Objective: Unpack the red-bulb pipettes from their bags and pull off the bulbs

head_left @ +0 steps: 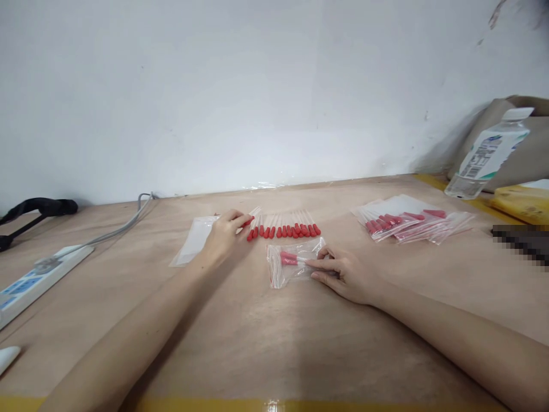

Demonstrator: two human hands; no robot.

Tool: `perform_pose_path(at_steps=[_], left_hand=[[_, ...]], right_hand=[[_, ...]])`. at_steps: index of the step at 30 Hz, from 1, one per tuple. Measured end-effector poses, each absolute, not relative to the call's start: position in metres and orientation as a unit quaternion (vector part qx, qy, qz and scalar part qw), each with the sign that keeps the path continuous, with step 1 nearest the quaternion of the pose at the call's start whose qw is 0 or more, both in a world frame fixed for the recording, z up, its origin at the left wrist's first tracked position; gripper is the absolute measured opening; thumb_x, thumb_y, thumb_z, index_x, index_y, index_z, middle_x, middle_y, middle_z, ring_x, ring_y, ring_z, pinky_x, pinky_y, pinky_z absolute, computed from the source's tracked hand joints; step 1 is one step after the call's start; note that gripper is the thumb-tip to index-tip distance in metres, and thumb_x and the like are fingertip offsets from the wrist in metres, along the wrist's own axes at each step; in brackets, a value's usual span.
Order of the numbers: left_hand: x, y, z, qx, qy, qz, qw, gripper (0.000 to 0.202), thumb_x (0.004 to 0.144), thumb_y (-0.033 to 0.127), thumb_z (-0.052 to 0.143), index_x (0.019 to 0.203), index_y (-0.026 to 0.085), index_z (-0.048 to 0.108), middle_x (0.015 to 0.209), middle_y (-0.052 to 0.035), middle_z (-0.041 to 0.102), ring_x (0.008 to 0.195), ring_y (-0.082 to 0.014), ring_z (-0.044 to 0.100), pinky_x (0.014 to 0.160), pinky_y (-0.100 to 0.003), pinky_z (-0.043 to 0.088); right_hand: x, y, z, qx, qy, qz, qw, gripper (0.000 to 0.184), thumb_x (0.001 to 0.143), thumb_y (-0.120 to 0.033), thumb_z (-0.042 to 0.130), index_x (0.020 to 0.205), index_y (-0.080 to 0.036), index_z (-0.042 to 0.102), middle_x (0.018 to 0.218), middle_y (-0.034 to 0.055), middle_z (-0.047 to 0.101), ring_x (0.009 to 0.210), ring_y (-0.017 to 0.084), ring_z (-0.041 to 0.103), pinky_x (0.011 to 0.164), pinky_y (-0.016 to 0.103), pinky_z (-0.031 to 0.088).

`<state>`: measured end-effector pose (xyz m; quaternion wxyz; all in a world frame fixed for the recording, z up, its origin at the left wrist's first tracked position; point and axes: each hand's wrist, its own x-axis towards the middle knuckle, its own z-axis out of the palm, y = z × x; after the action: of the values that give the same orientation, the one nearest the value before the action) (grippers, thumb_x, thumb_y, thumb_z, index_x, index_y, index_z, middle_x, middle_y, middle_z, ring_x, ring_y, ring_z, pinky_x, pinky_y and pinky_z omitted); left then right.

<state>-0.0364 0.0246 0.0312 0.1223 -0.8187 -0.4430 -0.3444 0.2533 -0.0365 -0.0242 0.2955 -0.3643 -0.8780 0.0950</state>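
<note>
At the left end of a row of droppers with red bulbs (289,231), my left hand (226,232) pinches one dropper (247,222) by its bulb. The clear thin stems in the row point toward the wall. My right hand (343,273) holds a clear zip bag (277,277) flat on the table, fingers closed over its right end. Inside that bag lie two droppers (289,258), bulbs to the left, their stems partly under my fingers. Beside my left wrist lies a stack of flat clear bags (193,243).
Filled bags of droppers (386,220) are piled at the right. Behind them stand a water bottle (486,154) and a beige bag (514,154), near a yellow packet (523,203). A power strip (38,280) with a grey cable (124,223) and a black strap-like object (38,209) occupy the left.
</note>
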Motion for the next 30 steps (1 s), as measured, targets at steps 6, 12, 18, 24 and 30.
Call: perform_pose_path(at_steps=[6,12,18,24,30], left_hand=[[-0.026,0.040,0.014,-0.847,-0.438,-0.215,0.212,0.022,0.082,0.017,0.044,0.090,0.018,0.064,0.089,-0.0073,0.057,0.075,-0.0162,0.055,0.069,-0.029,0.045],[-0.022,0.032,0.012,-0.842,-0.462,-0.210,0.183,0.029,0.076,0.029,0.054,0.103,0.019,0.059,0.094,-0.0080,0.054,0.082,-0.0199,0.053,0.076,-0.034,0.044],[-0.032,0.022,0.002,-0.809,-0.507,-0.285,0.080,0.049,0.071,0.038,0.059,0.114,0.017,0.051,0.107,-0.0091,0.047,0.100,-0.0239,0.049,0.088,-0.040,0.042],[-0.038,0.025,-0.013,-0.790,-0.511,-0.338,-0.015,0.042,0.073,0.038,0.059,0.110,0.018,0.053,0.105,-0.0084,0.050,0.094,-0.0211,0.055,0.086,-0.039,0.046],[-0.038,0.028,-0.015,-0.754,-0.500,-0.392,-0.166,0.031,0.076,0.034,0.057,0.101,0.016,0.056,0.104,-0.0086,0.056,0.093,-0.0196,0.059,0.086,-0.039,0.048]], right_hand=[[0.254,-0.037,-0.023,-0.369,-0.879,0.101,0.285,0.031,0.084,-0.034,0.046,0.112,-0.029,0.059,0.094,0.0056,0.055,0.081,0.016,0.053,0.076,0.032,0.044],[0.254,-0.037,-0.025,-0.363,-0.875,0.102,0.302,0.031,0.084,-0.033,0.047,0.112,-0.028,0.059,0.095,0.0059,0.054,0.082,0.015,0.053,0.077,0.031,0.044],[0.253,-0.036,-0.025,-0.362,-0.876,0.100,0.303,0.030,0.084,-0.034,0.047,0.111,-0.028,0.059,0.094,0.0058,0.055,0.081,0.015,0.053,0.076,0.031,0.044],[0.253,-0.038,-0.021,-0.368,-0.878,0.104,0.288,0.031,0.084,-0.034,0.047,0.113,-0.028,0.058,0.093,0.0061,0.055,0.082,0.016,0.053,0.076,0.033,0.044],[0.252,-0.040,-0.018,-0.369,-0.875,0.105,0.295,0.031,0.084,-0.032,0.047,0.111,-0.025,0.060,0.092,0.0067,0.055,0.080,0.016,0.053,0.075,0.032,0.045]])
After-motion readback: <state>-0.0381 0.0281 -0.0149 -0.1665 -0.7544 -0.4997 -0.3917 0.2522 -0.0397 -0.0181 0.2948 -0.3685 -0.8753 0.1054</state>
